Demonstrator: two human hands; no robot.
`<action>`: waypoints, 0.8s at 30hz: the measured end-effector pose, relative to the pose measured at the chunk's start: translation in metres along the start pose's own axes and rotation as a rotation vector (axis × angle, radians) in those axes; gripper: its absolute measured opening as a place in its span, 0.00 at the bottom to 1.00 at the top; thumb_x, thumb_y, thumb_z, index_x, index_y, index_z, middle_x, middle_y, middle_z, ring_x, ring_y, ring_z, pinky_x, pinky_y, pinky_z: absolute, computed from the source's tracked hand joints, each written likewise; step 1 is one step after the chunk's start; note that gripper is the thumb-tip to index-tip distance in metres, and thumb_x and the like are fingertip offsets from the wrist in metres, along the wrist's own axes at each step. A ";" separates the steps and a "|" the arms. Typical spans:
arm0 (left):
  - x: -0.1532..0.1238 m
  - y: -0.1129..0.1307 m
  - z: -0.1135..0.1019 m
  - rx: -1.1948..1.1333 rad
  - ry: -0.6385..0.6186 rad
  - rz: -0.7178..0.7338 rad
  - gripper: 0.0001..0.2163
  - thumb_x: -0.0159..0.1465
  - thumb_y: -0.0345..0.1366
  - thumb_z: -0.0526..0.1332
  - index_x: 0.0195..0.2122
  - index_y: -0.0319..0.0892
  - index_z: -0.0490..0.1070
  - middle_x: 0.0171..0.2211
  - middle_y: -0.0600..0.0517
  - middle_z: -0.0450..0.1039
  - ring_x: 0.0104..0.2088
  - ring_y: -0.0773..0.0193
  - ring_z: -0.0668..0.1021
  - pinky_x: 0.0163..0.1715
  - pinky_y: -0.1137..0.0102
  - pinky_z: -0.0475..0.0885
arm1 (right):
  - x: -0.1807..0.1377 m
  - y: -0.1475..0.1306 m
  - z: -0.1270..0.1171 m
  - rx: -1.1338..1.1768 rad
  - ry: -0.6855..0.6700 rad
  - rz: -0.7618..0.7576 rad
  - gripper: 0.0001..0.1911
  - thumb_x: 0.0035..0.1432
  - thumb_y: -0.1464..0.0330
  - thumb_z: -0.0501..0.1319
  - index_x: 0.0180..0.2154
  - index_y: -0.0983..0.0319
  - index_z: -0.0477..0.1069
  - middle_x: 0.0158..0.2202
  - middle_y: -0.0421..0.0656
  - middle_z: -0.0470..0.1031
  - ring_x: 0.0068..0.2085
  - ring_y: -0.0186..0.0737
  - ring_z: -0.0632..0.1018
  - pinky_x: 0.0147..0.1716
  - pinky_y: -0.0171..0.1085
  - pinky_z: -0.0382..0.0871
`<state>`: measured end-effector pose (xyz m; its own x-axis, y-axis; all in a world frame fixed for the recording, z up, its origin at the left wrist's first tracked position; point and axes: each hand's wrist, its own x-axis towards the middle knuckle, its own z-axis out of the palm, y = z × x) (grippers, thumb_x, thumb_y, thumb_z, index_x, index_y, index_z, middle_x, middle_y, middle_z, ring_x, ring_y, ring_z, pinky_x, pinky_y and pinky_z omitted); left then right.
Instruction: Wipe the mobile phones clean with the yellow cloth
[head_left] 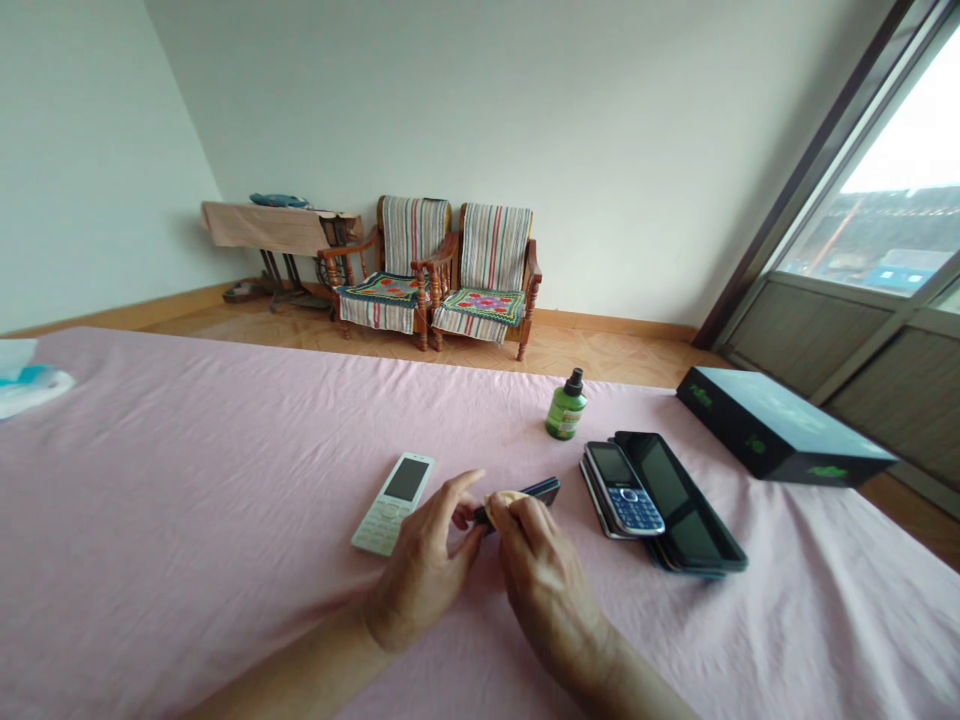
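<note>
My left hand [433,560] grips one end of a dark mobile phone [545,489], held edge-on above the pink sheet. Pinched in my right hand [544,560] is a pale yellowish cloth [501,497], wrapped over the phone's edge and touching it. The fingers hide much of the cloth and the middle of the phone. A white keypad phone [394,502] lies face up beside my left hand. To the right of my right hand, a blue keypad phone [624,490] rests on another phone, against a larger black device with a dark screen [679,500].
A green spray bottle [565,408] stands upright beyond the hands. At the right lies a black box [780,425] near the edge of the pink sheet [225,480]. A white and blue packet [30,380] is at the far left. Two wooden chairs [486,270] stand by the wall.
</note>
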<state>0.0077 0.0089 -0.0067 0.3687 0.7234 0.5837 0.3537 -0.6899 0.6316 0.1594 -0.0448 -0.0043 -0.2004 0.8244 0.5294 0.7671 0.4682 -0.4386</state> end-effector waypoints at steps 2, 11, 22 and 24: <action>0.000 0.000 0.001 0.015 0.005 0.009 0.21 0.60 0.24 0.57 0.54 0.45 0.62 0.35 0.54 0.74 0.33 0.67 0.76 0.38 0.72 0.73 | -0.001 0.009 -0.004 -0.099 0.028 0.043 0.23 0.61 0.83 0.48 0.55 0.62 0.59 0.43 0.48 0.67 0.43 0.45 0.71 0.41 0.44 0.74; 0.000 -0.002 0.001 0.048 0.031 0.058 0.20 0.58 0.23 0.57 0.51 0.44 0.64 0.33 0.54 0.73 0.31 0.67 0.75 0.36 0.72 0.73 | 0.001 0.045 -0.021 -0.455 0.100 0.248 0.19 0.55 0.84 0.51 0.45 0.64 0.68 0.35 0.48 0.68 0.35 0.45 0.72 0.36 0.43 0.73; 0.001 0.001 -0.002 0.003 -0.001 0.021 0.19 0.62 0.29 0.58 0.55 0.46 0.61 0.34 0.54 0.75 0.33 0.67 0.77 0.38 0.72 0.73 | 0.002 -0.009 0.000 0.075 -0.060 -0.092 0.24 0.65 0.77 0.51 0.60 0.57 0.57 0.45 0.46 0.68 0.46 0.43 0.71 0.46 0.40 0.72; 0.001 0.000 -0.002 -0.001 0.002 0.015 0.20 0.62 0.29 0.58 0.55 0.46 0.61 0.34 0.54 0.75 0.33 0.67 0.77 0.38 0.72 0.73 | 0.001 -0.008 0.002 0.073 -0.047 -0.080 0.23 0.64 0.78 0.51 0.59 0.57 0.58 0.45 0.46 0.68 0.46 0.43 0.71 0.46 0.41 0.72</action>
<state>0.0067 0.0096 -0.0049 0.3719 0.7133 0.5940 0.3472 -0.7004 0.6236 0.1518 -0.0466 -0.0017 -0.2891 0.7966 0.5310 0.7014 0.5537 -0.4489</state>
